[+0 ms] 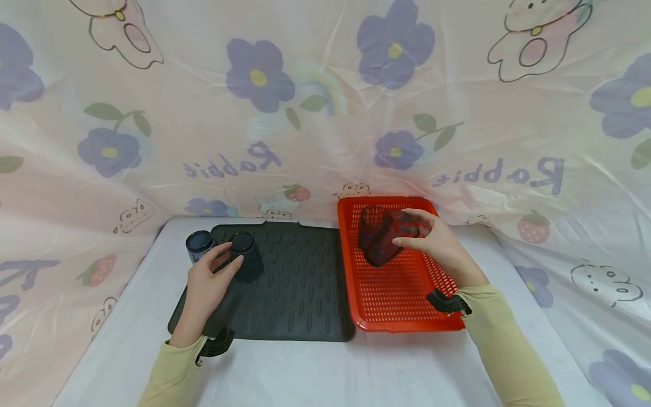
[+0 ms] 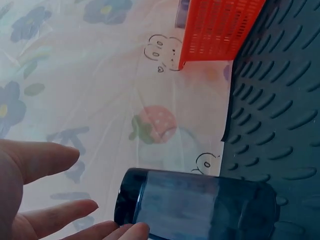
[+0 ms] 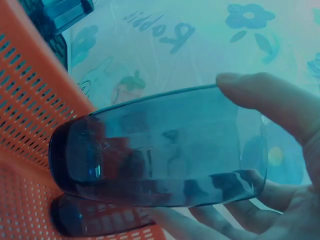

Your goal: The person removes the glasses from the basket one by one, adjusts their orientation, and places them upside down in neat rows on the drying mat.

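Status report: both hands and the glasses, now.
Left hand touching an upside-down dark glass on the black mat. Right hand holds a tilted glass over the red basket. Nothing blocking.

In the right wrist view the right hand (image 3: 280, 165) is cut off by the right and bottom edges, and a second glass (image 3: 95, 220) lies partly hidden under the held glass (image 3: 160, 150). In the left wrist view the left hand (image 2: 35, 200) is cut by the left edge, and whether its fingertips (image 2: 132, 231) touch the dark glass (image 2: 200, 205) is unclear.
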A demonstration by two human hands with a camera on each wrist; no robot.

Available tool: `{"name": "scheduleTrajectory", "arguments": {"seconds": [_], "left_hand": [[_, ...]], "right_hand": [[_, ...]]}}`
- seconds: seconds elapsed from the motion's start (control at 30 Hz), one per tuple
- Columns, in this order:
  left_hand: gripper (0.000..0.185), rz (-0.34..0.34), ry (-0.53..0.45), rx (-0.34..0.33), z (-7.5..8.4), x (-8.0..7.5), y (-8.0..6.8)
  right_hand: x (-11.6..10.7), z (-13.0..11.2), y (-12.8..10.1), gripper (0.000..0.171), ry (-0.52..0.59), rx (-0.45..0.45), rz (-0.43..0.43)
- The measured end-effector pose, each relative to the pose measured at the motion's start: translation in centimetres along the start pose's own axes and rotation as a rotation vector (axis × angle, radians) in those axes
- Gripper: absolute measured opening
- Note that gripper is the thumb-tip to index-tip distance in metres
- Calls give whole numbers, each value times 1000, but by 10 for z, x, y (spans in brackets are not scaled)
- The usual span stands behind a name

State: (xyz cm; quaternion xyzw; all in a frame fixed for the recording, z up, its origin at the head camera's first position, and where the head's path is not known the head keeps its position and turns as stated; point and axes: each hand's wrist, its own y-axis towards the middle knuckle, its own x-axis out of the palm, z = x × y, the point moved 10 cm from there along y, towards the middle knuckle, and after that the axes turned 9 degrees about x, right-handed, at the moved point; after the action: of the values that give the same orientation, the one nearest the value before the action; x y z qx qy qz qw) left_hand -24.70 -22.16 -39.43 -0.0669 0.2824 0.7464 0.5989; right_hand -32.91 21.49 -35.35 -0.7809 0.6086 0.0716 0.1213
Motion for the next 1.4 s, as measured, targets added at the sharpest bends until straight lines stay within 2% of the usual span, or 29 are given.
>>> {"name": "scheduleTrajectory", "arguments": {"seconds": [0.33, 0.57, 0.83, 1.03, 1.2, 1.4], "left_hand": [[48, -8, -103, 81, 20, 9, -5], [46, -33, -135, 87, 29, 21, -2], [41, -55, -203, 124, 39, 34, 5], [38, -76, -236, 137, 49, 42, 7], [36, -98, -331, 120, 55, 51, 9], [35, -145, -493, 101, 62, 67, 11]], "right_hand": [[6, -18, -5, 70, 134, -25, -4], [8, -28, -8, 68, 225, -64, 10], [7, -38, -10, 62, 359, -103, 52], [14, -41, -9, 52, 418, -108, 36], [22, -41, -9, 41, 436, -92, 23], [33, -36, -6, 30, 474, -53, 17]]}}
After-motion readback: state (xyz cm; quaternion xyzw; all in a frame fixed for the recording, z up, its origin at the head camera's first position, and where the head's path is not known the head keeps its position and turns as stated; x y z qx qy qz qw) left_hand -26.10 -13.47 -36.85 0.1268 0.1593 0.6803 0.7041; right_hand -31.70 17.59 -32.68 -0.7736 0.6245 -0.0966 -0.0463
